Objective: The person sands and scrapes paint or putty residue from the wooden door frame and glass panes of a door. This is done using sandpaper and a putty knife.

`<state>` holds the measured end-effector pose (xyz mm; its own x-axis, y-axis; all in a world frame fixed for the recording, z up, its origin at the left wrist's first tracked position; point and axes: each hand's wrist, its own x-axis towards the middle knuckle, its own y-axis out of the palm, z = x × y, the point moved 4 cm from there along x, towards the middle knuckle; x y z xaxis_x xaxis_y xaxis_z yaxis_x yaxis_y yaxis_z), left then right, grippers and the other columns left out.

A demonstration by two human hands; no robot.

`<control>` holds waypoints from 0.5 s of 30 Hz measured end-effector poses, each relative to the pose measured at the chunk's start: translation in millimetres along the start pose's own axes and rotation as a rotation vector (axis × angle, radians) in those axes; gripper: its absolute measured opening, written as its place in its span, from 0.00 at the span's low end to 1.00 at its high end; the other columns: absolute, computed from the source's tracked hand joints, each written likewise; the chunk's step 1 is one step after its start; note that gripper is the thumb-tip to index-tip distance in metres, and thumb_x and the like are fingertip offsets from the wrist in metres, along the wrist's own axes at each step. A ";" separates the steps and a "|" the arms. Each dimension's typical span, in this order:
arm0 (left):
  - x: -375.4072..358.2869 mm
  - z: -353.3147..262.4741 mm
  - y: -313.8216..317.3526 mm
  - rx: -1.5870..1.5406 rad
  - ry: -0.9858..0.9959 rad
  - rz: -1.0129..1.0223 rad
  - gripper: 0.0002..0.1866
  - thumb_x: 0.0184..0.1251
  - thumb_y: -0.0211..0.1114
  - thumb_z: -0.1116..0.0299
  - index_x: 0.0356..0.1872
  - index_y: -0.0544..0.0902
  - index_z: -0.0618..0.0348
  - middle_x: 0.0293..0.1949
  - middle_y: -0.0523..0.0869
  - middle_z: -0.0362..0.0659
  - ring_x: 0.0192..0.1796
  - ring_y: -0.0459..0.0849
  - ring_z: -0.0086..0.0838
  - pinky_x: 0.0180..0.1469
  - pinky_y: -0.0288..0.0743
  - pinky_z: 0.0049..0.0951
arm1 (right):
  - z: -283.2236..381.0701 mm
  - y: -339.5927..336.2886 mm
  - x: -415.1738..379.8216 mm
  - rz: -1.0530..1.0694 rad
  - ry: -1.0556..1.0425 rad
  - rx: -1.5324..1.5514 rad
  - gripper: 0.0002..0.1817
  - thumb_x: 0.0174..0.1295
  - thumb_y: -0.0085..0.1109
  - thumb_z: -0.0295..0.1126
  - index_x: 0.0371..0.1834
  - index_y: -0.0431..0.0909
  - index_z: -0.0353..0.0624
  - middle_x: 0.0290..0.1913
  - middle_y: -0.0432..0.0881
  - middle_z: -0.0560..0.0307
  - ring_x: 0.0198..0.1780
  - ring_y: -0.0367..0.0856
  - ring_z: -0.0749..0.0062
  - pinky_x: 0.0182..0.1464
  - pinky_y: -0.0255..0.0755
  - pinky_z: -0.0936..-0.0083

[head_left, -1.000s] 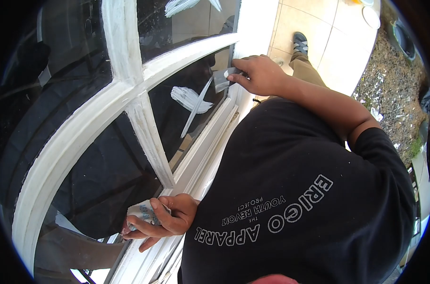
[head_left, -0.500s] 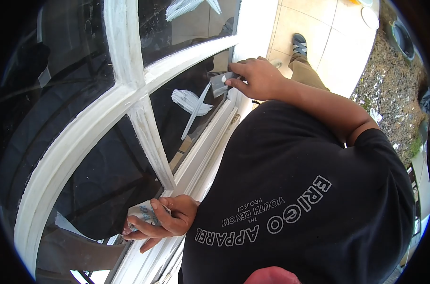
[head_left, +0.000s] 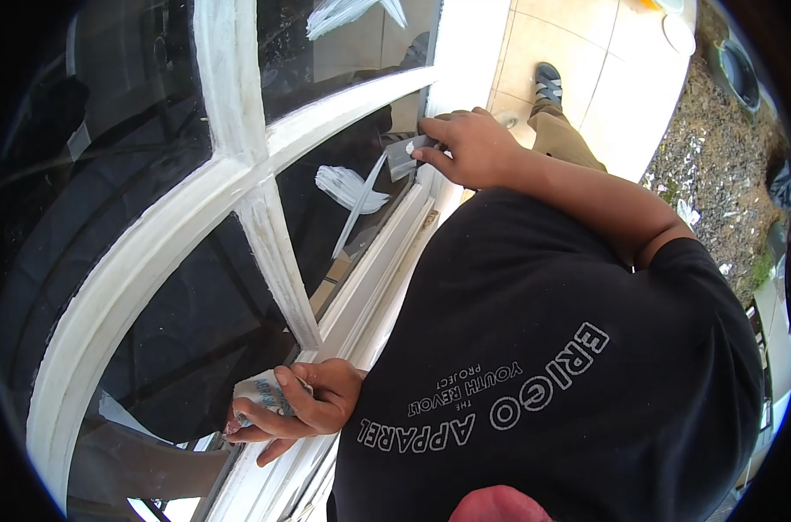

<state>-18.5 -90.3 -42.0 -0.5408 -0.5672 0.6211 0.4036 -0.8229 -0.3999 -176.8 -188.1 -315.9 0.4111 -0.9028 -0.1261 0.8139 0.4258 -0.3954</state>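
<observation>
My right hand (head_left: 478,143) pinches a flat grey scraper blade (head_left: 402,160) between thumb and fingers. The blade lies at the corner of a dark glass pane (head_left: 295,187), beside the white frame. A dab of white shows on the metal near my thumb. On that pane is a smear of white paint (head_left: 352,189), with a thin pale strip across it. Lower left, my left hand (head_left: 321,402) is curled around a folded piece of sandpaper (head_left: 261,393), printed side showing and a reddish edge below. It hangs close to the window's lower rail, and its palm is hidden.
White curved window bars (head_left: 143,222) divide the glass on the left. Another white smear (head_left: 339,16) marks the upper pane. Pale floor tiles (head_left: 561,39) lie beyond my right arm, with my shoe (head_left: 549,83) on them. A dark round tub (head_left: 739,76) stands on the soil.
</observation>
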 end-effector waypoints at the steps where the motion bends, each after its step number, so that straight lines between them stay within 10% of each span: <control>1: -0.2 0.5 0.0 0.000 0.000 -0.001 0.07 0.69 0.64 0.55 0.42 0.88 0.38 0.61 0.83 0.52 0.71 0.69 0.60 0.74 0.21 0.68 | -3.5 0.9 -1.2 -0.001 0.000 0.000 0.20 0.71 0.49 0.51 0.45 0.76 0.46 0.32 0.85 0.49 0.42 0.84 0.48 0.49 0.71 0.51; 15: 2.1 -2.5 -2.0 0.022 -0.020 0.049 0.07 0.72 0.62 0.55 0.45 0.85 0.34 0.63 0.81 0.50 0.73 0.66 0.60 0.73 0.22 0.70 | -3.6 7.4 -3.1 0.023 0.074 -0.034 0.20 0.71 0.49 0.50 0.45 0.76 0.43 0.31 0.85 0.47 0.40 0.84 0.47 0.46 0.73 0.51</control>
<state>-22.2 -89.9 -41.5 -0.5053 -0.6057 0.6147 0.4452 -0.7931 -0.4156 -173.5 -182.3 -321.7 0.3971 -0.8952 -0.2023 0.7893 0.4456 -0.4225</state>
